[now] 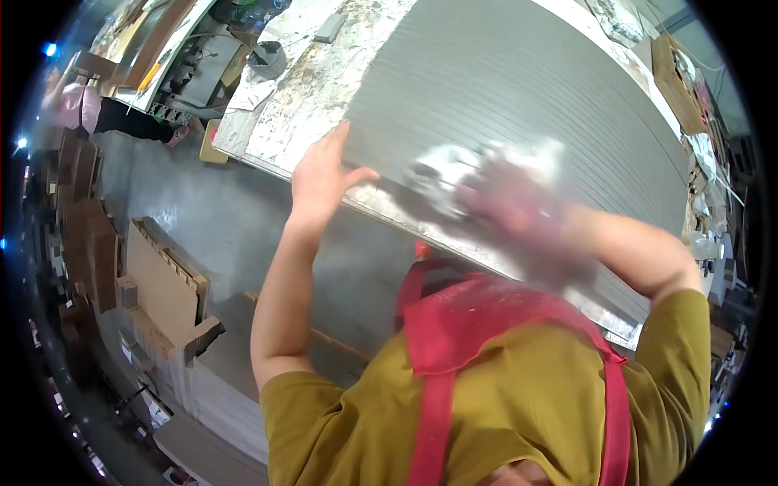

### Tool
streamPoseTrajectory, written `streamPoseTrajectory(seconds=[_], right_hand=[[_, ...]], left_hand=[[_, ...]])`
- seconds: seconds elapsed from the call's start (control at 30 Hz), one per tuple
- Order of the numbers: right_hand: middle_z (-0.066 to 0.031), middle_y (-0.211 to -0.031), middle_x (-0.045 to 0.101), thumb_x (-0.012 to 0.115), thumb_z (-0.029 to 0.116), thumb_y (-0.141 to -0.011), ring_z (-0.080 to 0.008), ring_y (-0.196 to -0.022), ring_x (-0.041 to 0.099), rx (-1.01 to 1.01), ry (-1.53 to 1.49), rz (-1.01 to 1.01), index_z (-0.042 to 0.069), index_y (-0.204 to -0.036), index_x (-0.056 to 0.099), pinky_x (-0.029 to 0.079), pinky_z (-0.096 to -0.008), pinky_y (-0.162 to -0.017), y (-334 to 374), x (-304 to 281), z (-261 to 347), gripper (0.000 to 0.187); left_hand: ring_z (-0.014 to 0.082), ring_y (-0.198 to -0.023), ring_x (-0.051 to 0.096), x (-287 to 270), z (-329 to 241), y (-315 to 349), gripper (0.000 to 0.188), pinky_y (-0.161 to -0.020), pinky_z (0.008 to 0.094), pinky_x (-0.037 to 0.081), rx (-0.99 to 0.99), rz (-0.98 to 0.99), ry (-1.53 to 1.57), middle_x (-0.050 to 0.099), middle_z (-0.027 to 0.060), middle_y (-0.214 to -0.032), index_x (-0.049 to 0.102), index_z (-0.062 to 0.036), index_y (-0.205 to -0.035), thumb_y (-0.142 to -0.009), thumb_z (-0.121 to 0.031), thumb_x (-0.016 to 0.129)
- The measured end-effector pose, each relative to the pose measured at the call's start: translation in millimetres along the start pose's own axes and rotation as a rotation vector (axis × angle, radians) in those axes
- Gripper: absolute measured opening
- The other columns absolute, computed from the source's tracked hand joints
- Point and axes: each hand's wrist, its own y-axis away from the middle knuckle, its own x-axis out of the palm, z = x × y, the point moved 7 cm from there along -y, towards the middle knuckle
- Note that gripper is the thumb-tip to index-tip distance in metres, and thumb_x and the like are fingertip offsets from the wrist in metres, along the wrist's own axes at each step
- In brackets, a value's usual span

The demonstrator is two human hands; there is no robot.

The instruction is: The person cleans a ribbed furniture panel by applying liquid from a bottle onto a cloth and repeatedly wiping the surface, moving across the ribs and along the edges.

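Observation:
A large grey panel (502,73) with fine parallel grooves lies flat on the paint-stained worktable (324,89). My left hand (318,174) is bare, with its fingers stretched out and the thumb apart, at the panel's near left corner. In a dark reddish glove, my right hand (515,202) is smeared by motion over the near part of the panel. It holds a crumpled white rag (442,174) against the grooved surface. Blur hides the separate fingers of that hand.
A dark tub (267,60) and a small grey block (328,28) sit on the table's far left. Cardboard pieces (166,283) stand on the floor at left. Another person (89,109) is at the far left. Clutter and a wooden box (677,81) line the right side.

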Motion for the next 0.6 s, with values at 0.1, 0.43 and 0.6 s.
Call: streamPoseTrajectory(seconds=[0.1,0.43,0.6], right_hand=[[-0.013,-0.084,0.061,0.059,0.018,-0.076,-0.0332,-0.08,0.061,0.046,-0.08,-0.134,0.009,-0.09,0.059,0.047,-0.0445,-0.067,-79.0,1.1,-4.4,0.017],[-0.0155,-0.093,0.056,0.062,0.013,-0.074,-0.0362,-0.088,0.054,0.537,-0.228,0.095,0.008,-0.104,0.057,0.043,-0.0467,-0.081,200.4,20.2,-48.7,0.032],[-0.016,-0.099,0.065,0.065,0.016,-0.074,-0.0349,-0.093,0.062,1.257,0.092,0.322,0.007,-0.099,0.065,0.049,-0.0406,-0.079,565.4,26.7,-107.2,0.027]], left_hand=[[0.0302,-0.11,0.054,3.3,-1.3,-7.3,0.083,-0.091,0.0382,0.045,0.077,-0.021,-0.025,0.057,0.0124,-0.124,0.047,-0.0039,-0.131,-0.064,-0.039,0.08],[0.0314,-0.111,0.056,-8.8,-2.7,4.0,0.079,-0.09,0.036,0.046,-0.003,-0.009,-0.022,0.058,0.0159,-0.122,0.049,-0.001,-0.128,-0.062,-0.028,0.083],[0.033,-0.122,0.046,-15.3,-45.4,-6.5,0.079,-0.096,0.0481,0.039,0.134,0.032,-0.326,0.047,0.0155,-0.134,0.047,-0.0046,-0.13,-0.064,-0.032,0.081]])
